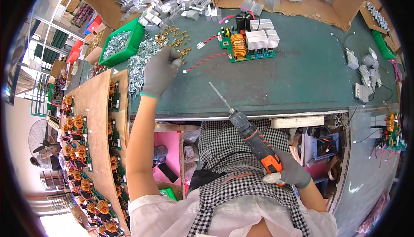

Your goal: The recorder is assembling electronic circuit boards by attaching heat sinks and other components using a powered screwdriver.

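Head view: the right hand (294, 171) grips the driver (253, 137), long axis slanting up-left, while the left hand (160, 74), curled beside brass screws (176, 39), hold unclear, is nearer the board (250, 51) rightward on the desk (297, 82).

I see right hand (294, 171) gripping power screwdriver (254, 138); left hand (159, 74) at brass screws (173, 38), grasp unclear; circuit board (252, 55) near.

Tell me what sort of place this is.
Probably an electronics assembly workshop: a circuit-board assembly lies on the green bench, the right hand holds an electric driver, and more boards with coils sit at left.
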Available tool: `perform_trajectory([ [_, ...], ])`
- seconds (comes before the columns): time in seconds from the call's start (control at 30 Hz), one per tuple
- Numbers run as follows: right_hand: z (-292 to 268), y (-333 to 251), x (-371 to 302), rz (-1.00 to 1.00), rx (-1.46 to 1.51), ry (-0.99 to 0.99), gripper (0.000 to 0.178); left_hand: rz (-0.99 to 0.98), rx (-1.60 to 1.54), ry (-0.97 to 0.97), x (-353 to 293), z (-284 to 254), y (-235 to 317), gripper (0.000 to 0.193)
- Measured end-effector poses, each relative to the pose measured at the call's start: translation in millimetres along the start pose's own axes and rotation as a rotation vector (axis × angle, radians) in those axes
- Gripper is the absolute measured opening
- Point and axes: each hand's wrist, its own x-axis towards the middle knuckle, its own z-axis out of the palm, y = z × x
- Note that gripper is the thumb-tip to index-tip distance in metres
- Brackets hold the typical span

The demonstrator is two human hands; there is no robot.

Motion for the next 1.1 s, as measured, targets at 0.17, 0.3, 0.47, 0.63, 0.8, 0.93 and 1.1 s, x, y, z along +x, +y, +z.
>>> perform_trajectory([
  [0.17, 0, -3, -1, -0.054, -0.04, 0.025, 0.071, 0.132, -0.994, -0.263, -28, -12, 28, 0.027],
  [0.3, 2, -4, -3, -0.066, -0.074, 0.072, 0.066, -0.024, -1.227, -0.45, -36, -13, 41, 0.032],
  [0.47, 3, 1, -5, -0.065, -0.083, 0.097, 0.067, -0.003, -1.42, -0.572, -38, -7, 45, 0.038],
  [0.63, 2, -3, -6, -0.011, 0.002, 0.081, 0.067, 0.027, -1.417, -0.618, -37, -3, 47, 0.039],
  [0.8, 3, 11, -7, -0.051, 0.152, 0.031, 0.07, 0.062, -1.453, -0.666, -36, -1, 46, 0.037],
  [0.93, 5, -3, -15, 0.008, -0.071, 0.086, 0.083, 0.024, -1.236, -0.589, -36, -8, 59, 0.036],
  [1.1, 7, -14, -20, -0.075, -0.203, 0.317, 0.078, -0.039, -1.091, -0.585, -32, -4, 75, 0.034],
])
